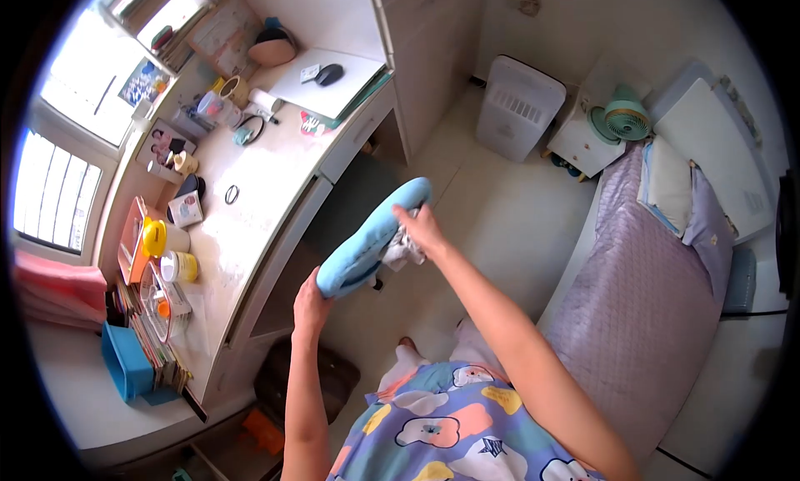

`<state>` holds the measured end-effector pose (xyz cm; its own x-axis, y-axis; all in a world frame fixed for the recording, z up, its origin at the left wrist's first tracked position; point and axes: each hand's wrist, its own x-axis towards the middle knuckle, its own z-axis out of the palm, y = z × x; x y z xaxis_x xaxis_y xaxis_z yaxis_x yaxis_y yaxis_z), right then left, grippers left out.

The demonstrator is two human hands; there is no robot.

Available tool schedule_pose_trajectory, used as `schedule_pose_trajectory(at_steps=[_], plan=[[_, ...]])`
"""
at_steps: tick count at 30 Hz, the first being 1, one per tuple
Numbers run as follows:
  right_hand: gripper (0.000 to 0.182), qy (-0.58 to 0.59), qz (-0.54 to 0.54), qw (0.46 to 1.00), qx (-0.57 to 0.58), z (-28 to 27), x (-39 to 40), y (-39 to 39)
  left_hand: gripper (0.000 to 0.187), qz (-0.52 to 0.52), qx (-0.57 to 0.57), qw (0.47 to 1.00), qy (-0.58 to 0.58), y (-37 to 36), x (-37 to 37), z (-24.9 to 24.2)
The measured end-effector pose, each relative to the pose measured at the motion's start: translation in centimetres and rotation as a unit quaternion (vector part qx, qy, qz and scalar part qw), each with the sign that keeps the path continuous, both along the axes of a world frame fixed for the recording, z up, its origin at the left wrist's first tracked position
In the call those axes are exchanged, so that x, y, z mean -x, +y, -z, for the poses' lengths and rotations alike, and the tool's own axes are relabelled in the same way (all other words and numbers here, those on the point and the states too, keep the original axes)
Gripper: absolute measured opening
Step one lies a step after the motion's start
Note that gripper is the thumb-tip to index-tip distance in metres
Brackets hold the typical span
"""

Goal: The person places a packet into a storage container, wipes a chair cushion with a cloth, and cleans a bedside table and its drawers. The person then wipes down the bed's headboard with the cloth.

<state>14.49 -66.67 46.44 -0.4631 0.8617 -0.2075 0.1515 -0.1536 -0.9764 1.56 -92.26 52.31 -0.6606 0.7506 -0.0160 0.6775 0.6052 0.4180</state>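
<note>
A light blue, padded cushion (367, 237) is held up in the air between my two hands, tilted with its far end up to the right. My left hand (311, 304) grips its near lower end. At the upper right end, my right hand (422, 229) is closed on the cushion's edge and also on a crumpled whitish cloth (403, 249), which hangs below the fingers. The cushion's underside is mostly hidden. Under it is a dark chair (346, 199), partly tucked beneath the desk.
On the left, a long desk (275, 177) carries a closed laptop (325, 85), a mouse (329, 74), jars, cups and books. A bed (642, 314) with a lilac cover lies to the right. Beyond the floor stand a white bin-like box (521, 106) and a green fan (627, 119).
</note>
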Motion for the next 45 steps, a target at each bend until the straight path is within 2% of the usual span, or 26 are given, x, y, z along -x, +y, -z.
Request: schedule_pose_trajectory(at_steps=[1,2,4,6,8,10,11,14,15,18,19,22,23,27,28,30,32,33,36,38,39,42,43,45], plan=[[0.071,-0.012,-0.024,1.0,0.0,0.0,-1.1,-0.1,0.065,-0.008,0.014,0.999,0.03,0.6,-0.6,-0.4],[0.07,-0.028,-0.047,0.999,0.0,0.0,-2.5,0.2,0.062,0.01,-0.064,0.992,0.11,2.1,-2.4,-1.7],[0.063,0.001,-0.101,0.979,0.178,-0.3,-6.0,1.3,0.059,-0.011,-0.147,0.979,0.141,6.9,-7.6,-5.9],[0.043,0.057,-0.037,0.972,0.226,0.5,-8.9,2.0,0.047,0.046,-0.191,0.978,0.065,10.9,-11.9,-6.2],[0.037,0.055,-0.012,0.964,0.26,-0.9,-11.7,3.7,0.04,0.129,-0.177,0.97,-0.106,15.5,-15.9,-5.0],[0.035,0.083,0.011,0.959,0.271,-0.8,-13.8,5.3,0.039,0.122,-0.146,0.941,-0.281,19.7,-19.1,-2.9],[0.035,0.089,0.04,0.956,0.277,-1.0,-14.7,6.1,0.04,0.099,-0.159,0.924,-0.332,22.0,-20.8,-2.7],[0.033,0.138,0.123,0.942,0.282,-0.3,-17.8,10.3,0.039,0.106,-0.084,0.931,-0.339,29.4,-22.4,-0.7],[0.032,0.159,0.144,0.937,0.277,-0.2,-18.3,11.2,0.037,0.13,-0.113,0.932,-0.32,30.6,-22.2,1.7],[0.03,0.167,0.181,0.91,0.334,-2.8,-20.3,15.9,0.034,0.15,-0.03,0.925,-0.348,36.8,-22.0,3.4],[0.034,0.177,0.18,0.918,0.307,-2.5,-21.1,17.3,0.031,0.145,-0.032,0.921,-0.361,39.4,-22.4,2.8],[0.039,0.1,0.202,0.961,0.161,-0.4,-24.0,20.6,0.03,0.18,-0.048,0.892,-0.411,45.6,-23.4,5.1],[0.041,0.109,0.227,0.951,0.178,-0.2,-24.9,21.8,0.028,0.191,-0.077,0.892,-0.402,47.4,-24.2,5.3],[0.044,0.177,0.323,0.892,0.264,-0.4,-27.5,25.8,0.026,0.214,-0.007,0.869,-0.446,53.6,-27.4,5.7],[0.045,0.197,0.345,0.871,0.288,-0.5,-28.2,26.9,0.026,0.194,0.015,0.848,-0.493,55.1,-28.5,5.0],[0.044,0.155,0.343,0.891,0.253,1.2,-30.0,29.0,0.026,0.244,-0.017,0.857,-0.454,57.1,-30.5,7.4],[0.044,0.123,0.329,0.912,0.212,5.0,-32.2,30.9,0.026,0.26,0.009,0.864,-0.432,60.3,-32.2,8.4],[0.041,0.064,0.339,0.916,0.204,5.9,-32.9,32.4,0.027,0.264,0.023,0.868,-0.42,61.5,-33.0,9.0],[0.041,-0.132,0.278,0.944,0.118,10.0,-35.4,37.2,0.032,0.241,0.029,0.869,-0.43,65.3,-35.0,13.1],[0.045,-0.139,0.27,0.942,0.143,9.1,-36.4,42.5,0.037,0.245,0.043,0.852,-0.461,67.8,-35.9,14.7],[0.038,-0.175,0.263,0.941,0.125,8.8,-36.8,44.9,0.039,0.242,0.039,0.843,-0.479,69.6,-36.6,15.7],[0.032,-0.201,0.287,0.936,0.027,13.3,-38.2,50.3,0.044,0.249,0.07,0.841,-0.476,73.8,-37.6,18.9],[0.031,-0.225,0.256,0.939,0.042,14.5,-38.6,52.1,0.031,0.243,0.029,0.859,-0.45,75.5,-38.1,18.9],[0.03,-0.27,0.199,0.94,0.062,17.1,-39.0,56.3,0.03,0.261,0.013,0.865,-0.428,78.7,-38.0,20.4]])
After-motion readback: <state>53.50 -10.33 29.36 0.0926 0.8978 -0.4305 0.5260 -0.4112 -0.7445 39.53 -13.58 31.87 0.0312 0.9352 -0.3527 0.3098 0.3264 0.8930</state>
